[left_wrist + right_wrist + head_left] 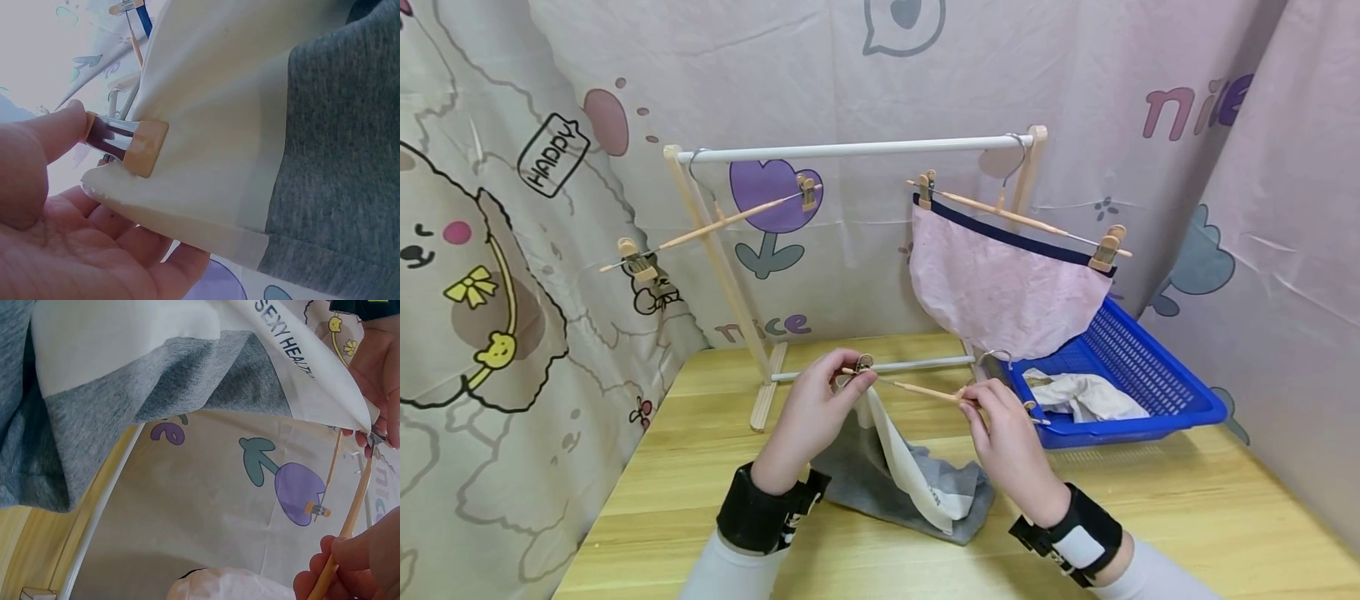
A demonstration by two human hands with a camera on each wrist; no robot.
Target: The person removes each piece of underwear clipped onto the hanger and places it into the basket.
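My left hand (816, 408) pinches a clip (147, 147) at one end of a wooden trouser hanger (927, 391). In the left wrist view, its thumb is on the clip's handle and the clip's tan pad lies on the pale waistband of grey-and-white underpants (865, 475). From that corner the garment hangs down, and its lower part rests on the table. My right hand (1011, 437) grips the hanger's bar (357, 509) near the middle, below the hook. Lettering shows on the waistband (284, 337) in the right wrist view. The hanger's other clip is mostly hidden behind my right hand.
Behind my hands stands a rack with a white rail (857, 150). A bare clip hanger (722, 222) hangs at its left, and pink underpants (1000, 275) with a dark waistband hang at its right. A blue basket (1180, 392) holds white cloth (1090, 396) on the wooden table (655, 492).
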